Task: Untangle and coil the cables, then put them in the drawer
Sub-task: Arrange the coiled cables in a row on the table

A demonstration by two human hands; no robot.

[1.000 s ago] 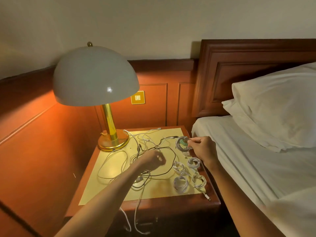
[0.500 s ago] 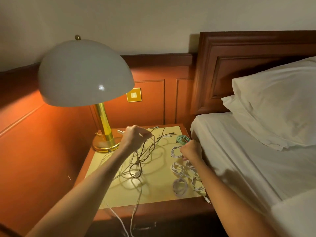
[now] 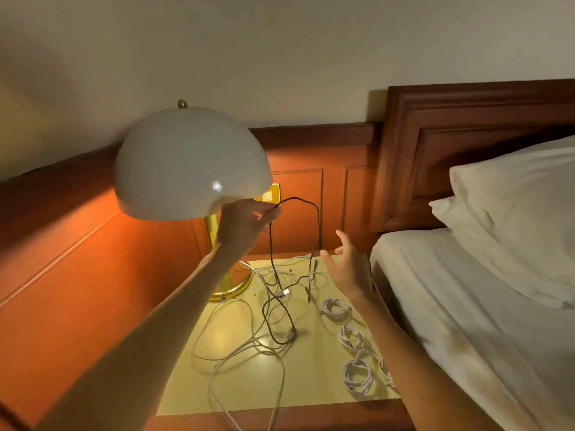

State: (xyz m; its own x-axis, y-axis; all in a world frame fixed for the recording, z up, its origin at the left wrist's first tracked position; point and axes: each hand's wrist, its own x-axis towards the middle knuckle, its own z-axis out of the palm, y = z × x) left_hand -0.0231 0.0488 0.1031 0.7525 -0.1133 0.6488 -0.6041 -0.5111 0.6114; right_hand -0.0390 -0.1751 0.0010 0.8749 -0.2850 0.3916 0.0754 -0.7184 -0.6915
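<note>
Black cable (image 3: 319,225): we log it lifted clear of the nightstand (image 3: 311,387). It is pinched between the thumb and fingertips of the left hand (image 3: 245,225), which is raised just under the rim of the lamp (image 3: 189,166) shade. From the pinch one strand arches up and to the right, then drops. Whether its tip touches the top or hangs just above it, we cannot tell. A second strand falls from the same hand to the top and ends in a loop with a plug, lying among the loose cables (image 3: 258,345).

Right hand (image 3: 348,265): fingers apart and straight, holding nothing. It hovers over the far right corner of the nightstand, just right of the hanging strand and not touching it.

Loose cables: white and tangled, spread over the middle and left of the yellow top. Two strands run off the near edge.

Coils (image 3: 357,373): white, already wound, lying in a row along the right edge beside the bed (image 3: 466,321). We count three plainly; others are partly hidden by the right forearm.

Surroundings: the brass lamp foot stands at the far left corner of the top. A pillow (image 3: 522,213) leans against the wooden headboard (image 3: 466,144).
</note>
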